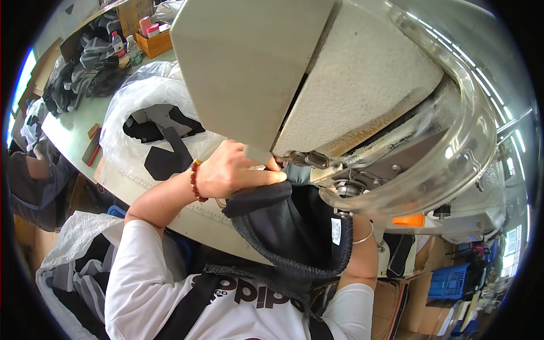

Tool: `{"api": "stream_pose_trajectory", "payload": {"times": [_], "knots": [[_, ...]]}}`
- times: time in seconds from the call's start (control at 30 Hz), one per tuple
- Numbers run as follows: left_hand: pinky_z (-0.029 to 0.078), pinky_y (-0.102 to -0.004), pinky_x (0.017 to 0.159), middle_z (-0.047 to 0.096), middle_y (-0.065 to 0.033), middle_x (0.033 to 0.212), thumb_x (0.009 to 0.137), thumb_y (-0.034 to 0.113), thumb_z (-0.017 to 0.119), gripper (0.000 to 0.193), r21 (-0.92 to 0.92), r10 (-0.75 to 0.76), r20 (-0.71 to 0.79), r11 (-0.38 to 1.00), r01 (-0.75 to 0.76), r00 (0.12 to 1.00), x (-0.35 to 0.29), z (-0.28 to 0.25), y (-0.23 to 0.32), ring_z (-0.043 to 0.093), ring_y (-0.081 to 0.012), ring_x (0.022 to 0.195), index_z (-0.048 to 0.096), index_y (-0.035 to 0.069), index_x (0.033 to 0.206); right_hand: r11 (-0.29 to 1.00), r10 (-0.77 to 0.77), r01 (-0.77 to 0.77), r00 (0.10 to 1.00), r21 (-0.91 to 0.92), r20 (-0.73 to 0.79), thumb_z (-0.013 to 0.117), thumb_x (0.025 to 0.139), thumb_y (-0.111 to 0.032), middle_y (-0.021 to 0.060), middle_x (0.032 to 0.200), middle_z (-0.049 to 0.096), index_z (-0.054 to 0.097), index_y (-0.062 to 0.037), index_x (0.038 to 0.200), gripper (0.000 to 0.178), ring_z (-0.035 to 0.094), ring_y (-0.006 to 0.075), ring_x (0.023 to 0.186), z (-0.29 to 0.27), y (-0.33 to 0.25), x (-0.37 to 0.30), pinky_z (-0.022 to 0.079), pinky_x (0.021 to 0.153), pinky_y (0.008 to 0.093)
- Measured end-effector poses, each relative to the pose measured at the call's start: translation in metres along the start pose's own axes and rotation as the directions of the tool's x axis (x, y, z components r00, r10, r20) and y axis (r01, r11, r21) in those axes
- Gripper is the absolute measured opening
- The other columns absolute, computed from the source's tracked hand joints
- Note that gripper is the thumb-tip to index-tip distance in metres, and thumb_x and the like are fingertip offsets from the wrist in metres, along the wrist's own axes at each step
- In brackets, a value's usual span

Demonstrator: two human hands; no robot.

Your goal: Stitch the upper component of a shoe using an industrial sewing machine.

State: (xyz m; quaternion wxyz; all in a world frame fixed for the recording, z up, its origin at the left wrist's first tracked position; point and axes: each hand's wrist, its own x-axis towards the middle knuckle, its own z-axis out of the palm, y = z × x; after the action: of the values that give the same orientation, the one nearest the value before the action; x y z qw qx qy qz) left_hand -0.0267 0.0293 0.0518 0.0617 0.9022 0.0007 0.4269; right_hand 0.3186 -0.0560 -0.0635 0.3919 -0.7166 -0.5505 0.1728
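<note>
My left hand [229, 171], with a red bead bracelet at its wrist, pinches the edge of a black fabric piece [306, 226] between thumb and fingers, close to the working end of a sewing machine [385, 73]. That piece hangs in a curved, open shape with an overlocked rim, and a small white label [336, 231] sits on its inner side. Of my right arm [362, 255] only the part up to a thin bangle shows. The right hand itself is hidden behind the fabric and the machine. A clear curved guard [470, 141] arches around the machine head.
A plastic bag [116, 133] with black and grey cut pieces lies on the table at left. Beyond stand two bottles [134, 52] and a wooden box [154, 44] beside piled fabric [90, 68]. A white sack [62, 249] of fabric is at lower left; a blue crate [449, 282] stands at right.
</note>
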Motion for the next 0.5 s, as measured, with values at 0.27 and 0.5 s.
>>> {"api": "stream_pose_trajectory", "payload": {"times": [0.27,0.5], "knots": [[0.053,-0.0394,0.069,0.069,-0.0043,0.093,0.072,0.009,0.076,0.03,-0.087,-0.117,0.027,0.989,0.119,0.993,-0.01,0.011,0.001,0.068,-0.0285,0.088,0.078,0.011,0.101,0.581,-0.05,-0.192,0.961,0.79,0.271,0.081,0.089,-0.024,0.0046,0.099,0.072,0.07,-0.0057,0.108,0.028,0.068,0.0161,0.092,0.005,-0.051,0.016,0.056,0.086,0.0331],[0.056,-0.0376,0.076,0.068,-0.0081,0.097,0.084,0.022,0.086,0.031,-0.035,-0.319,-0.208,0.947,0.319,0.925,-0.028,0.037,0.015,0.065,-0.0275,0.082,0.072,0.005,0.107,0.457,-0.118,-0.178,0.959,0.871,0.258,0.076,0.096,-0.015,0.0062,0.102,0.074,0.071,-0.003,0.109,0.019,0.069,0.0163,0.095,-0.005,-0.067,-0.016,0.056,0.087,0.0337]]}}
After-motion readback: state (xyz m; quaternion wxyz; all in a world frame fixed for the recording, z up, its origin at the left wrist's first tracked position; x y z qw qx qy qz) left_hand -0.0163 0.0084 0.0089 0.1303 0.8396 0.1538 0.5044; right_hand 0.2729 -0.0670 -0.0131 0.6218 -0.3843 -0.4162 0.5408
